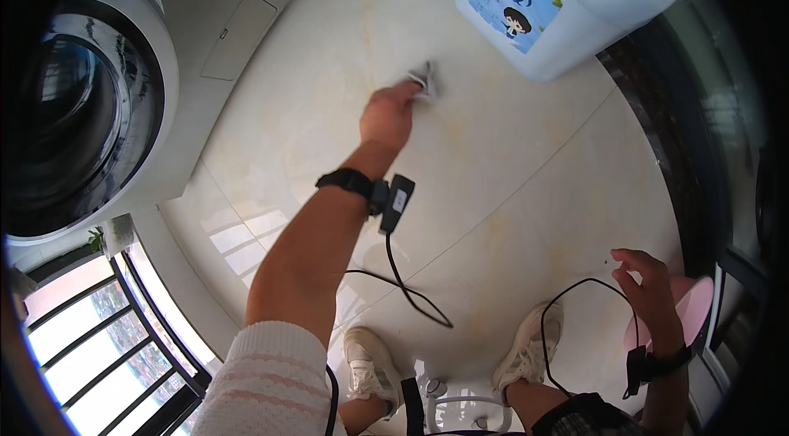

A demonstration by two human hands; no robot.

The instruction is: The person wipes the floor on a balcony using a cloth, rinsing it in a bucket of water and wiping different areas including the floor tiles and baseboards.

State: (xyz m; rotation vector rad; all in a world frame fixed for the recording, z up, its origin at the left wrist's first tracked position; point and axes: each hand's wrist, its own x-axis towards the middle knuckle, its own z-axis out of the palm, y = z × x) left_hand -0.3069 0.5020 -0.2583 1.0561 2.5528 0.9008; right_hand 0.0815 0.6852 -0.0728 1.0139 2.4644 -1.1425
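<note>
My left hand [388, 117] reaches out over the tiled floor [345, 35], pinching a small greyish-white cloth or paper wipe [425, 82]. Motion blurs the wipe, which appears to lie against a pale tile. My right hand [643, 279] hangs at the right with its fingers loosely curled and apart, holding nothing. Just behind that hand is a pink bin or basin [695, 306], partly hidden by the wrist. Faint yellowish marks show on the tiles around the wipe.
A front-loading washing machine [203, 23] stands at the left. Large white laundry detergent jugs [567, 17] stand at the top right. A black cable [425, 303] loops from my left wrist device [396, 202]. A barred window [117, 337] is at lower left; my shoes [370, 368] are below.
</note>
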